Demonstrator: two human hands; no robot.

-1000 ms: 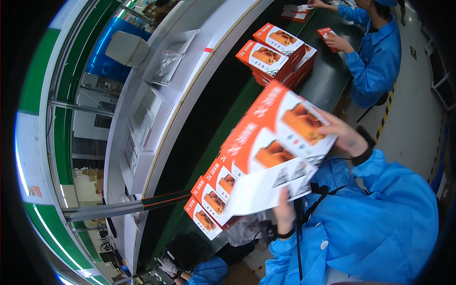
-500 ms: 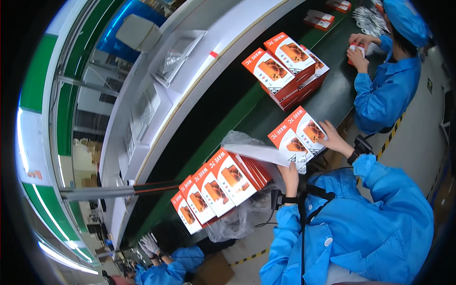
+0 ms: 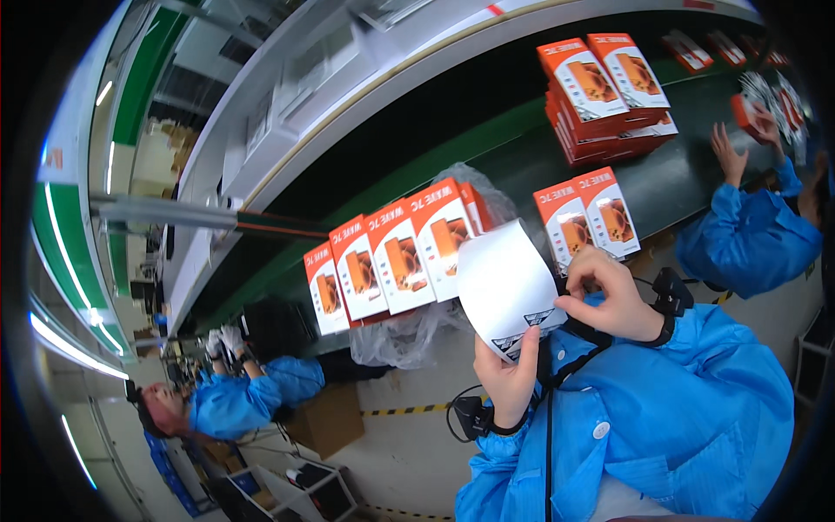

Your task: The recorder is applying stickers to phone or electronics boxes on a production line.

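Four orange boxes (image 3: pixel 387 261) stand in a row on a clear bag (image 3: pixel 404 335) at left, w/ left hand (image 3: pixel 507 377) & right hand (image 3: pixel 609 291) pinching a white sheet (image 3: pixel 504 283) between fingers, just right of them, two more boxes (image 3: pixel 587 217) behind.

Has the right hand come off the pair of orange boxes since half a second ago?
Yes. The right hand has left the pair of orange boxes, which lie on the green belt, and moved toward the person, pinching the white sheet with the left hand.
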